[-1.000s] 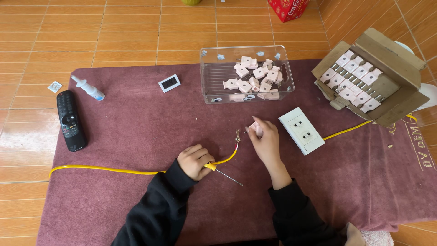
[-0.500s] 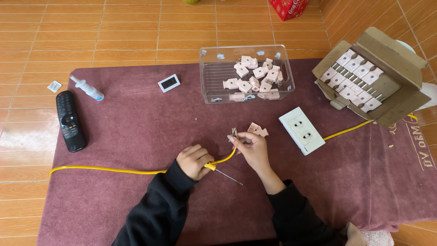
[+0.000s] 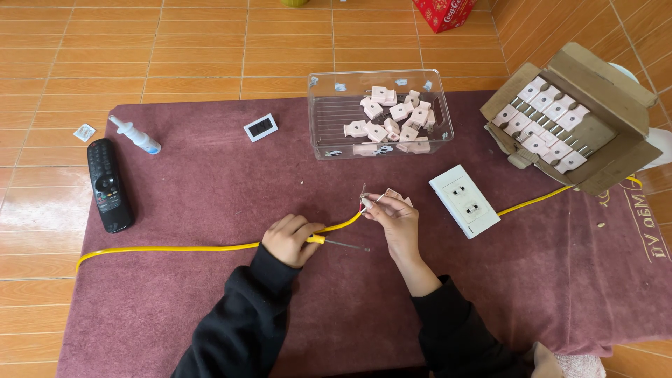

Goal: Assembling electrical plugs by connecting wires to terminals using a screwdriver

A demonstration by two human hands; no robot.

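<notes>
— Hands first: what were they doing?

— Left hand (image 3: 290, 239) was curled into a loose fist around the thin yellow cable (image 3: 175, 248) and, with it, a small screwdriver with a yellow handle and a slim metal shaft (image 3: 343, 245) that stuck out toward the right hand. Right hand (image 3: 395, 217) pinched the cable's stripped end (image 3: 364, 198) between thumb and forefinger, with bare wire strands standing up just above the fingertips.

— And the cable itself?

— It ran from far beyond the left hand, across the dark red fabric mat (image 3: 210, 175), through the left fist, then arched up into the right hand's pinch. A second yellow stretch (image 3: 535, 201) lay well beyond the right hand, past the white rectangular double wall socket (image 3: 465, 201); whether both were one cable I could not tell.

— Anything under the right hand?

— A small pale pink plug piece (image 3: 396, 195) peeked out just behind its fingers; touching or not, unclear.

— What lay ahead of the hands?

— A clear plastic box (image 3: 329, 112) holding a heap of pale pink plug parts (image 3: 392, 115), well apart from both hands. Further off to the right hand's side sat an open brown cardboard carton (image 3: 602, 84) with rows of pink plugs (image 3: 546, 122).

— And on the left hand's side?

— A black remote control (image 3: 108, 185), a white spray bottle (image 3: 133, 135) and a small white framed display (image 3: 260, 127), all well away.
</notes>
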